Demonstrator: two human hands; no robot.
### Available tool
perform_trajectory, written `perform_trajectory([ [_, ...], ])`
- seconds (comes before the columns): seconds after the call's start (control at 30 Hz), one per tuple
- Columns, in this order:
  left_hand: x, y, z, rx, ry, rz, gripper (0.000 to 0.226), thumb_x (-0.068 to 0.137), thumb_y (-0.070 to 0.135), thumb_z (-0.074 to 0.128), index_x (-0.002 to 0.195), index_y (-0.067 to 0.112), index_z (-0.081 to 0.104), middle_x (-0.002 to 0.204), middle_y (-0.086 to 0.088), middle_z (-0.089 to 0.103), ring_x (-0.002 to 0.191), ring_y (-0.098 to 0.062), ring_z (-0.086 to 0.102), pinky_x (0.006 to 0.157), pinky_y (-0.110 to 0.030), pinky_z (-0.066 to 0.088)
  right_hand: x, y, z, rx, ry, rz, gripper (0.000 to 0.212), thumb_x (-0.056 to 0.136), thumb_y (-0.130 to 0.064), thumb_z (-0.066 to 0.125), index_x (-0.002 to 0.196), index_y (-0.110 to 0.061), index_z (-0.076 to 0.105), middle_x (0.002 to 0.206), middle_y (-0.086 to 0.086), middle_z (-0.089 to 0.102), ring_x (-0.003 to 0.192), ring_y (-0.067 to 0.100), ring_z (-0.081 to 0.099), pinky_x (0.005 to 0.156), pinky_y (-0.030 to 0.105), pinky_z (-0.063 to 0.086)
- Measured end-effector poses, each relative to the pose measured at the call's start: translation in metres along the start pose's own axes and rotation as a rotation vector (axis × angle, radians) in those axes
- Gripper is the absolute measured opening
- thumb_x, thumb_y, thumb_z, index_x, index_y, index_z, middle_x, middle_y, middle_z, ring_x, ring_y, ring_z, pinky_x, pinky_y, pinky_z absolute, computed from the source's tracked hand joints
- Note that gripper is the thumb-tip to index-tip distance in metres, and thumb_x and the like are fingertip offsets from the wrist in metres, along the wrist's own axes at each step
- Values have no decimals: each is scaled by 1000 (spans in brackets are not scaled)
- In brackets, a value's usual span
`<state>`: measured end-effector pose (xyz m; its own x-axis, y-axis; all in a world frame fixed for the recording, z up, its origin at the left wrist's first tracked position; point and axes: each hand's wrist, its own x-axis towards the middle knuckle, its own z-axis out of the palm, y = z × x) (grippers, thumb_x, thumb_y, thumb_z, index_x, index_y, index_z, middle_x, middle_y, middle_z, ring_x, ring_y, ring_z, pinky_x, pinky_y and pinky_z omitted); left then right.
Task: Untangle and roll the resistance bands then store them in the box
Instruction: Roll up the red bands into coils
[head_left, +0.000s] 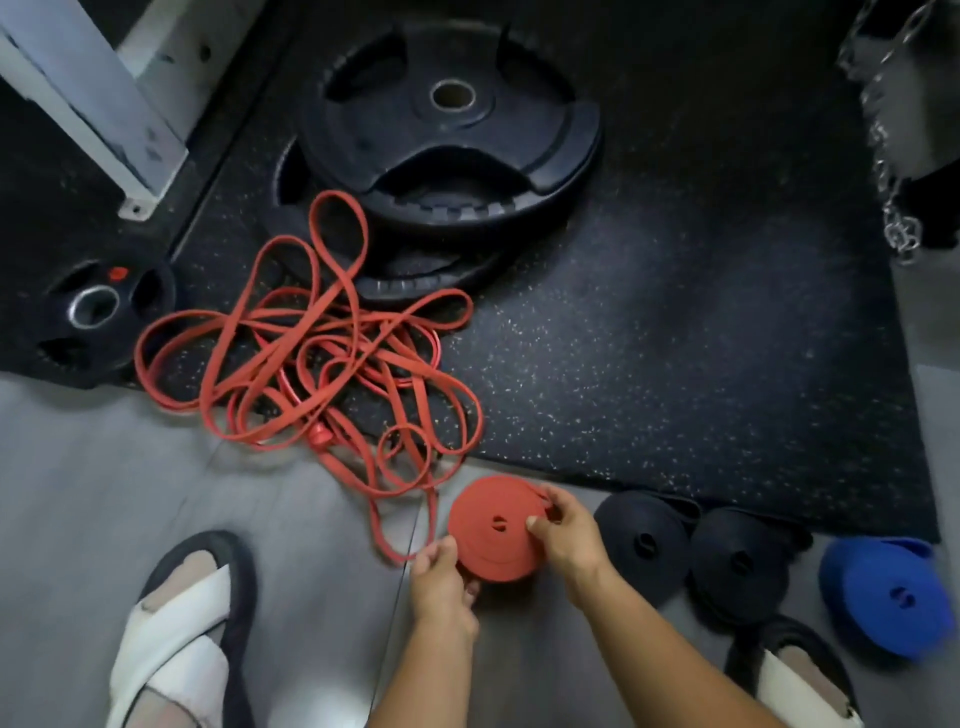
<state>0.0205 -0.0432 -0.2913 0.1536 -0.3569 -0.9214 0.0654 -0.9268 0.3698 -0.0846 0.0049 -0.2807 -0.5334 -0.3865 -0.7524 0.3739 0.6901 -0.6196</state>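
Left hand (442, 579), right hand (565, 538) grip roll (483, 545).

It's a gym floor: big black weight plates (452, 135) stacked on a speckled rubber mat (675, 338), a smaller plate (96, 312) at the left, a metal frame leg (98, 98) far left, a chain (891, 187) far right, and red resistance bands (291, 358) lying tangled nearby.
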Motion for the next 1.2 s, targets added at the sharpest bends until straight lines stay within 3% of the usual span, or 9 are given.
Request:
perform_trajectory([
  [0.13, 19, -8, 8, 23, 59, 41, 10, 97, 11, 44, 94, 19, 50, 102, -10, 55, 92, -23, 50, 62, -24, 35, 9, 12, 8, -8, 43, -62, 45, 84, 9, 53, 125, -9, 52, 113, 7, 60, 108, 19, 55, 104, 33, 40],
  [0.23, 18, -9, 18, -5, 117, 98, 11, 96, 9, 46, 91, 17, 52, 82, -4, 56, 76, -20, 50, 62, -27, 36, 15, 13, 12, -13, 92, -50, 51, 86, 6, 54, 135, -6, 44, 128, 9, 55, 120, 21, 51, 108, 32, 36],
  [0.33, 20, -7, 20, 43, 127, 200, 11, 91, 4, 54, 97, 13, 56, 89, -7, 58, 87, -22, 53, 79, -33, 42, 16, 7, 16, -170, 103, -39, 53, 88, -2, 54, 139, -11, 39, 133, 13, 52, 123, 25, 49, 106, 31, 34],
  [0.5, -8, -11, 23, 871, 44, 567, 70, 75, 14, 75, 137, 20, 43, 130, -17, 38, 117, -32, 45, 102, -35, 35, 12, -1, 14, -452, 92, -67, 52, 93, -8, 47, 142, -11, 30, 136, 18, 43, 126, 31, 43, 103, 31, 32],
  [0.63, -13, -11, 25, 1165, 67, 645, 76, 80, 21, 70, 144, 30, 30, 138, -11, 27, 125, -32, 35, 100, -33, 33, 10, -2, 17, -465, 125, -49, 50, 91, -8, 49, 139, -8, 33, 131, 18, 47, 122, 33, 46, 100, 33, 36],
  [0.8, -12, -8, 29, 1261, 84, 607, 69, 87, 24, 58, 145, 35, 23, 132, -12, 29, 123, -32, 36, 94, -37, 37, 4, -9, 16, -661, 161, 44, 56, 89, -18, 54, 138, -7, 28, 135, 16, 34, 127, 32, 35, 104, 37, 32],
  [0.9, -12, -6, 29, 1284, 80, 623, 59, 92, 22, 46, 144, 35, 22, 129, -13, 31, 122, -32, 35, 96, -37, 36, -2, -8, 15, -795, 231, -202, 62, 92, -16, 47, 145, -10, 15, 145, 8, 25, 132, 26, 26, 106, 33, 28],
  [1.03, -13, 0, 25, 1389, 65, 651, 64, 89, 28, 54, 144, 35, 22, 132, -12, 29, 122, -31, 35, 99, -36, 36, 0, -5, 12, -849, 46, -287, 54, 93, -18, 42, 144, -13, 24, 145, 5, 27, 131, 23, 26, 106, 32, 28],
  [1.2, -11, 31, 18, 1108, 20, 1206, 42, 75, 8, 67, 116, 15, 61, 107, -12, 54, 102, -27, 51, 88, -34, 41, 5, -10, 11, -633, 107, -314, 43, 89, -9, 47, 132, -10, 45, 131, 11, 44, 124, 26, 37, 104, 35, 32],
])
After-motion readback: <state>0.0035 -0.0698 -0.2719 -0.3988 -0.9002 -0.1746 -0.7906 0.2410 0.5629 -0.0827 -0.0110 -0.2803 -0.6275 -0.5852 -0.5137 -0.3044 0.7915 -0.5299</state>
